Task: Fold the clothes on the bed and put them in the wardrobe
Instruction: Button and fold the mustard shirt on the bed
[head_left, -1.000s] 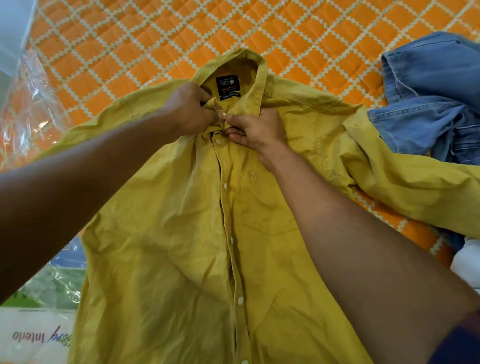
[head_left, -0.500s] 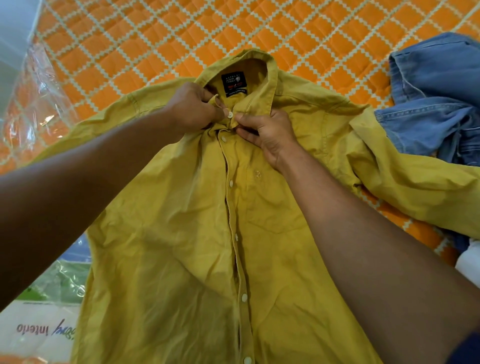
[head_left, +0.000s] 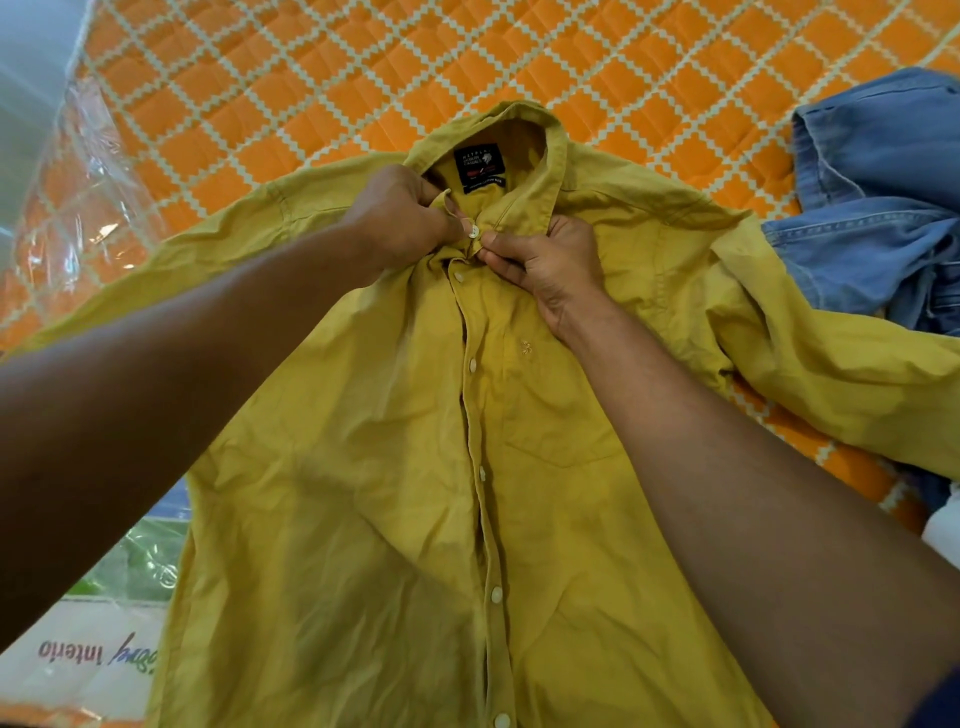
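A mustard-yellow button-up shirt (head_left: 405, 493) lies front up on the orange quilted bed (head_left: 363, 78), collar away from me. My left hand (head_left: 400, 218) pinches the left side of the collar band beside the top button. My right hand (head_left: 545, 265) pinches the right side of the placket just under the collar. The two hands meet at the white top button. The shirt's right sleeve is bunched toward the right. No wardrobe is in view.
A crumpled blue denim garment (head_left: 883, 208) lies at the right, touching the shirt's sleeve. Clear plastic wrap (head_left: 88, 208) covers the mattress edge at the left, with a printed label (head_left: 98, 660) at the lower left. Something white (head_left: 943, 525) shows at the right edge.
Both hands stay at the collar, working the top button; the white button now shows plainly between the fingertips. The shirt has barely shifted.
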